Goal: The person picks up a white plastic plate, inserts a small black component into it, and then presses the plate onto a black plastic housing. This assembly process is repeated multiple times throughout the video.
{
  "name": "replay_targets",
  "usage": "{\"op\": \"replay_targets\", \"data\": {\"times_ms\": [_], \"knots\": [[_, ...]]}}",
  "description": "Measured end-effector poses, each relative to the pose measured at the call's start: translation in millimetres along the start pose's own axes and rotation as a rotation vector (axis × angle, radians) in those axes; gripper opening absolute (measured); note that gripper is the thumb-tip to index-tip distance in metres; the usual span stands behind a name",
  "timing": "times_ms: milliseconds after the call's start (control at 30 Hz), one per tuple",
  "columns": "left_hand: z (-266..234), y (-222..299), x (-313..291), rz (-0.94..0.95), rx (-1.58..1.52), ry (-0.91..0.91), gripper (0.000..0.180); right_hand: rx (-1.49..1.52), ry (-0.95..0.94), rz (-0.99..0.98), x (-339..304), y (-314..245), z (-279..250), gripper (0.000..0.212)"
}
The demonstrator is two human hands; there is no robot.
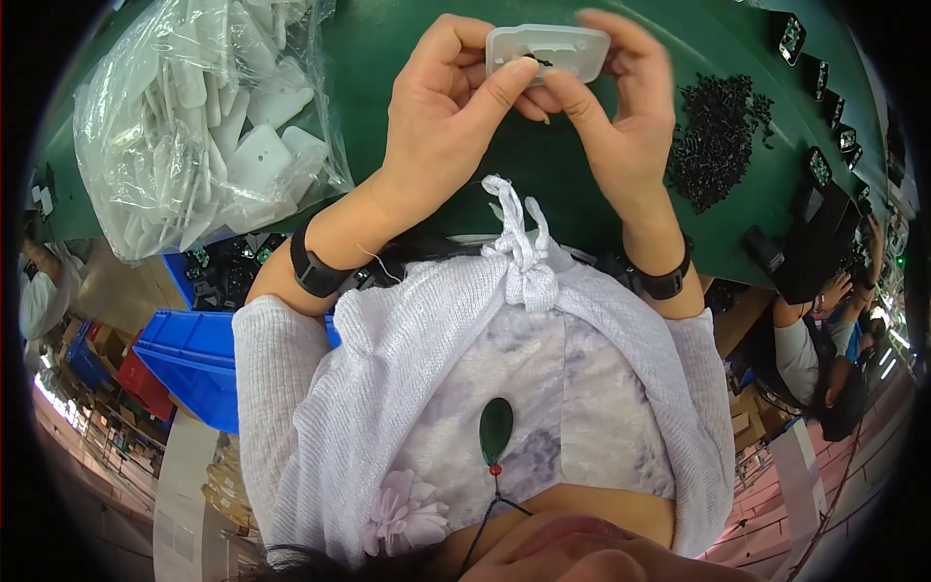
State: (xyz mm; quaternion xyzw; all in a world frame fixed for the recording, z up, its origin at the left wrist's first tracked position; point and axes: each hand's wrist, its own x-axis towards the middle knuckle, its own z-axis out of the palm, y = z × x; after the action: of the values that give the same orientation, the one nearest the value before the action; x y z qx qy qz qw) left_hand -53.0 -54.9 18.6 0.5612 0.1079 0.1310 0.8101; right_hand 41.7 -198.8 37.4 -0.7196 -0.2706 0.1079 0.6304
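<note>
A white plastic cover (582, 60) with rounded corners is held up over the green table, its inner side turned toward me. My left hand (448, 102) grips its left end, thumb pressed on the lower edge by a small black part (539, 61) at the cover's middle. My right hand (621, 92) is at the right end, its thumb by the same black part and its forefinger raised and blurred along the top edge. To the right of my right hand lies a heap of small black parts (722, 141).
A clear plastic bag (208, 136) full of white covers fills the left of the green table (378, 39). Black devices with circuit boards (790, 41) line the right edge. Blue bins (189, 354) stand below at left. Another person's arm (834, 291) is at far right.
</note>
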Motion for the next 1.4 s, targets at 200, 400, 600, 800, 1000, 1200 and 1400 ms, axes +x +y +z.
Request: {"op": "replay_targets", "data": {"times_ms": [200, 400, 600, 800, 1000, 1200, 1400], "knots": [[4.9, 10.9, -0.2, -0.032, 0.121, -0.065, 0.015, -0.024, -0.393, 0.291, 16.1, -4.7, -28.5, 0.02], [2.6, 10.9, -0.5, -0.073, 0.143, -0.084, 0.014, -0.145, -0.407, 0.304, 15.6, -13.7, -26.9, 0.017], [-0.2, 13.6, 5.1, -0.155, 0.001, -0.073, 0.021, -0.035, -0.344, 0.383, 13.3, -5.9, -22.9, 0.022], [-36.4, 13.1, 24.5, -0.162, 0.487, 0.075, 0.022, -0.292, -0.087, -0.017, 71.5, -2.1, -46.3, 0.018], [-5.9, 34.7, 65.5, 0.081, 1.025, -0.102, 0.01, -0.242, -0.313, 0.284, 193.3, 14.3, -179.5, 0.041], [13.5, 41.4, 50.0, 0.229, 1.236, 0.035, 0.022, -0.853, -0.053, 0.357, 184.3, 15.1, -127.9, 0.04], [-0.6, 11.3, 28.3, 0.473, 1.36, -0.075, 0.033, 0.077, -0.093, 0.287, 93.5, 4.9, -97.6, 0.037]]}}
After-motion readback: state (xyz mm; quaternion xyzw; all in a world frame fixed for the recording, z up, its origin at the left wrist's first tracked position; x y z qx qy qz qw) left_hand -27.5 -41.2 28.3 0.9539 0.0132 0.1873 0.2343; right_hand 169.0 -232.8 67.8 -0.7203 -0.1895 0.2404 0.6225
